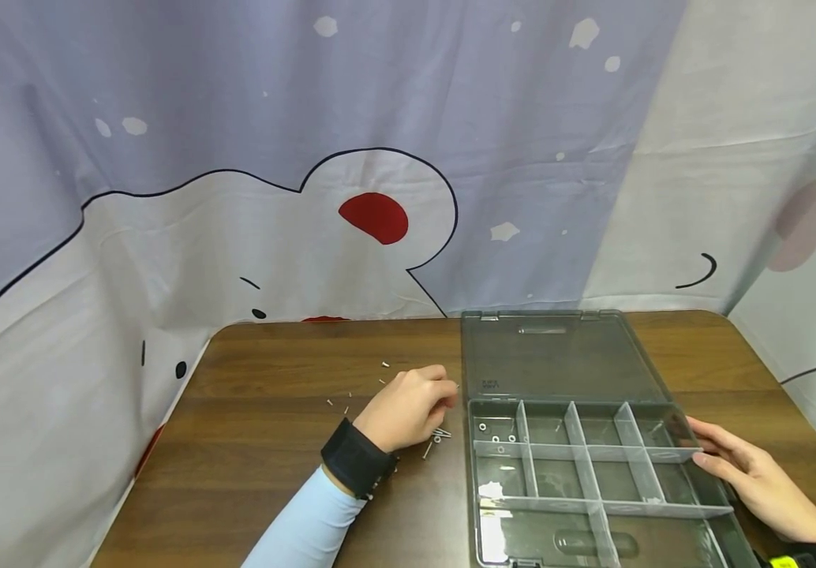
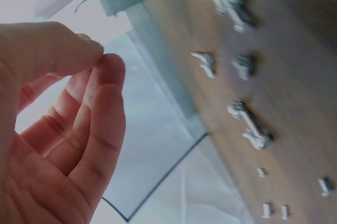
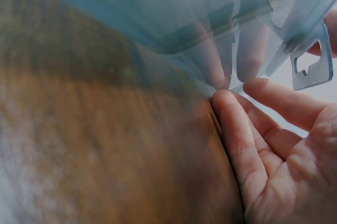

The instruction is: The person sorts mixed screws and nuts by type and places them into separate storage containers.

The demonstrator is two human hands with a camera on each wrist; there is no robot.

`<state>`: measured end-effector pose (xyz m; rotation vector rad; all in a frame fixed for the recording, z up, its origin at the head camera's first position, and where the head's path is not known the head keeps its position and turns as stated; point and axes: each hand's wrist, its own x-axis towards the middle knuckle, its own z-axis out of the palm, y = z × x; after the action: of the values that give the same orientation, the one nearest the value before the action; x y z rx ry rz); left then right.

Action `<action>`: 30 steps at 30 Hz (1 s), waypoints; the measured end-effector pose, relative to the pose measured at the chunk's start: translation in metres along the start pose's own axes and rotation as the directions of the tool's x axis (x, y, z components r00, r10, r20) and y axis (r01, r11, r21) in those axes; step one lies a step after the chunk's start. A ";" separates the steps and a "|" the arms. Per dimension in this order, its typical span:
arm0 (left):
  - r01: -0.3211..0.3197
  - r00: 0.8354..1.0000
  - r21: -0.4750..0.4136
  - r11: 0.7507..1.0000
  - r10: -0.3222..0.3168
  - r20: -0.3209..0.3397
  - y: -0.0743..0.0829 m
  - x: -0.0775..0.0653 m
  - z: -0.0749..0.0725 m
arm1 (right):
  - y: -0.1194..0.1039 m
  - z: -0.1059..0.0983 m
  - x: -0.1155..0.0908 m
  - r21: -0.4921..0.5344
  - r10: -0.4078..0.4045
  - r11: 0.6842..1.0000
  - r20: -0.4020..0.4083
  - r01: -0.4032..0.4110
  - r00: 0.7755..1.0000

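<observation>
My left hand is above the table just left of a clear grey compartment box. Its thumb and fingertips pinch a tiny light piece, mostly hidden by the fingers; its kind cannot be told. Screws and nuts lie on the wood below that hand, and the left wrist view shows the loose hardware blurred. The box stands with its lid laid back, and several nuts sit in its back left compartment. At the right side of the box, my right hand holds the edge, fingertips against its wall.
The box and hardware are on a brown wooden table. More small screws are scattered left of the left hand. A patterned curtain hangs behind the table. A latch shows on the box in the right wrist view.
</observation>
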<state>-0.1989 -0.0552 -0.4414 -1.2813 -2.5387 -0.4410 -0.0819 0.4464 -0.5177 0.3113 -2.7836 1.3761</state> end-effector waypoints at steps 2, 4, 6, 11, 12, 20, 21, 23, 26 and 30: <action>-0.017 0.999 -0.015 1.000 0.017 -0.028 0.004 0.002 -0.002 | 0.000 0.000 0.000 0.001 0.003 1.000 -0.001 -0.003 1.000; -0.037 0.998 -0.030 0.999 0.035 -0.058 0.008 0.004 -0.004 | 0.000 0.000 -0.001 0.001 0.005 1.000 0.001 -0.005 1.000; -0.061 0.995 -0.049 0.997 0.057 -0.085 0.012 0.006 -0.005 | 0.000 0.000 -0.001 -0.004 0.003 1.000 0.002 -0.003 1.000; -0.117 0.986 -0.080 0.990 0.106 -0.127 0.022 0.010 -0.007 | 0.001 0.000 -0.001 -0.009 -0.016 1.000 0.005 0.016 1.000; -0.127 0.984 -0.081 0.989 0.115 -0.134 0.024 0.010 -0.007 | 0.001 0.000 -0.001 -0.005 -0.022 1.000 0.004 0.022 1.000; -0.187 0.969 -0.083 0.979 0.171 -0.178 0.038 0.015 -0.002 | 0.000 0.000 -0.001 0.005 -0.007 1.000 0.001 0.007 1.000; -0.192 0.968 -0.088 0.977 0.174 -0.182 0.039 0.016 -0.001 | 0.000 0.000 -0.001 0.004 -0.003 1.000 0.002 0.003 1.000; -0.204 0.965 -0.092 0.975 0.183 -0.190 0.042 0.017 0.000 | 0.000 0.000 0.000 0.000 0.001 1.000 0.005 -0.001 1.000; -0.215 0.962 -0.093 0.972 0.194 -0.194 0.045 0.018 0.001 | 0.000 0.000 0.000 -0.005 -0.004 1.000 0.002 0.004 1.000; -0.221 0.961 -0.088 0.971 0.201 -0.192 0.047 0.020 0.001 | -0.001 0.000 0.000 -0.014 -0.008 1.000 -0.001 0.008 1.000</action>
<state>-0.1724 -0.0139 -0.4282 -1.4601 -2.2261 -0.6248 -0.0818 0.4461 -0.5166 0.3207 -2.7867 1.3548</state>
